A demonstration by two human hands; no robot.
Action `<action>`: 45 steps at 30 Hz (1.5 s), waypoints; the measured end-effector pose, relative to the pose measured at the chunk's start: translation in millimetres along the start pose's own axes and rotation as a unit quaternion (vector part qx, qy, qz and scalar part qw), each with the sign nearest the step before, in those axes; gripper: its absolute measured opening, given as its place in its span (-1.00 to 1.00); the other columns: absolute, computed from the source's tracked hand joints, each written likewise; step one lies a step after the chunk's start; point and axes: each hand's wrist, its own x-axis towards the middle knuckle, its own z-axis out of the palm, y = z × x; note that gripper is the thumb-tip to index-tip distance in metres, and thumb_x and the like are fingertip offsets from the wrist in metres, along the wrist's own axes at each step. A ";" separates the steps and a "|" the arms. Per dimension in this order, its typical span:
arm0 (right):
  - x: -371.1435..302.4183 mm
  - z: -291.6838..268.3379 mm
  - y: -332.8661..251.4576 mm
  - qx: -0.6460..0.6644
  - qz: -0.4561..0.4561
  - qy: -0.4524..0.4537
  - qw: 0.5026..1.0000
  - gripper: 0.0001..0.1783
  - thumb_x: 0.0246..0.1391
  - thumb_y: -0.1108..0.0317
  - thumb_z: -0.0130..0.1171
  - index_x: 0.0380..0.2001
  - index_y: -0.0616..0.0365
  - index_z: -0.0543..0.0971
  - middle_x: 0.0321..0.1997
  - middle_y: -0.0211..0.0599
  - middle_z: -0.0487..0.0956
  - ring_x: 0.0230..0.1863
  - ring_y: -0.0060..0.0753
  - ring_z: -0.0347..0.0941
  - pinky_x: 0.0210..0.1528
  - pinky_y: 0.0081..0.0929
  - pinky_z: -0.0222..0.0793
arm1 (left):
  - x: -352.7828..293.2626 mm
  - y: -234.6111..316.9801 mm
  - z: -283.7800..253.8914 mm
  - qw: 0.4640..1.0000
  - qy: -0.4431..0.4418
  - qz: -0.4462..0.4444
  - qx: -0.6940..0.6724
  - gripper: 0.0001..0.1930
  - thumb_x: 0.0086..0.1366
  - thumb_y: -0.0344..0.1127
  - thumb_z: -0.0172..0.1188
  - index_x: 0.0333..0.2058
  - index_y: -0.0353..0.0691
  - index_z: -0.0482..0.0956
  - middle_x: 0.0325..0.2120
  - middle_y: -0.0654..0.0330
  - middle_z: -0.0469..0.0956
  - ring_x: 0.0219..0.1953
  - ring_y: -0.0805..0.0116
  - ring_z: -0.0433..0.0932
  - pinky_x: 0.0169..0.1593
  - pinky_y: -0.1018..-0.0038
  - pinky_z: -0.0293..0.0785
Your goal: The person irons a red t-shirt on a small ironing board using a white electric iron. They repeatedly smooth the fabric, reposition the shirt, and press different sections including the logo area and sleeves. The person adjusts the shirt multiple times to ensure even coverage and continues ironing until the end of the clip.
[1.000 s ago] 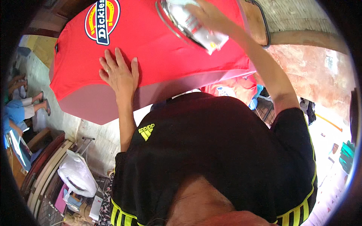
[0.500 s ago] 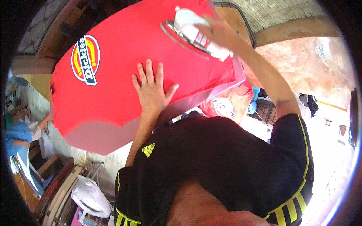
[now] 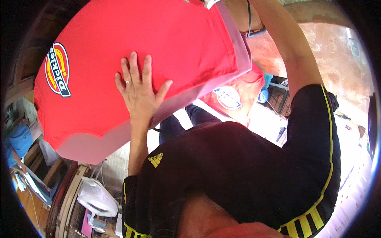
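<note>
A red shirt (image 3: 170,35) with a colourful printed badge lies spread over the pinkish covering of an ironing board (image 3: 91,144). My left hand (image 3: 139,85) rests flat on the shirt, its fingers apart and a ring on one of them. Nothing is held in it. My right arm (image 3: 297,51) reaches up and out past the top edge, so the right hand itself is hidden from sight. Close to where that arm leaves the picture, a bit of the white iron (image 3: 211,3) shows at the shirt's far edge.
Below the board's right end hangs another red garment (image 3: 234,97) with a printed badge. A dark wire crate (image 3: 282,99) stands to its right. At lower left are a white plastic bag (image 3: 95,198) and wooden boards. Another person's blue clothing (image 3: 20,139) shows at the far left.
My right hand, which was gripping the iron on the shirt, has gone forward out of the picture, the iron mostly with it. The view has shifted. My left hand stays flat on the shirt.
</note>
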 end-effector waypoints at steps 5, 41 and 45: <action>-132.1 22.6 15.7 -0.272 -0.271 0.140 0.913 -0.55 0.29 -0.03 -0.05 -0.19 0.17 0.55 -0.44 -0.06 0.58 -0.42 0.04 0.53 -0.33 -0.06 0.41 | 3.2 3.9 -2.0 0.999 0.038 -0.007 0.009 -0.20 0.23 0.23 0.12 0.32 -0.13 0.22 0.36 0.05 0.11 0.39 -0.10 0.05 0.30 -0.17 -0.03; -164.9 -62.9 133.2 0.350 0.116 -0.004 0.930 -0.53 0.24 -0.01 0.07 -0.30 0.28 0.39 -0.62 -0.35 0.39 -0.73 -0.50 0.31 -0.73 -0.45 0.24 | -1.6 -2.3 17.9 0.972 0.115 -0.183 0.094 -0.37 0.40 0.08 -0.08 0.33 -0.12 0.21 0.39 0.08 0.09 0.42 -0.01 0.01 0.35 -0.04 -0.11; -121.0 -33.0 142.1 0.353 0.155 0.043 0.922 -0.53 0.23 -0.03 0.10 -0.23 0.24 0.40 -0.56 -0.35 0.38 -0.71 -0.52 0.25 -0.69 -0.46 0.21 | -9.0 -3.3 15.4 0.972 0.115 -0.183 0.093 -0.37 0.40 0.07 -0.07 0.32 -0.13 0.22 0.38 0.06 0.10 0.41 -0.02 0.02 0.34 -0.05 -0.10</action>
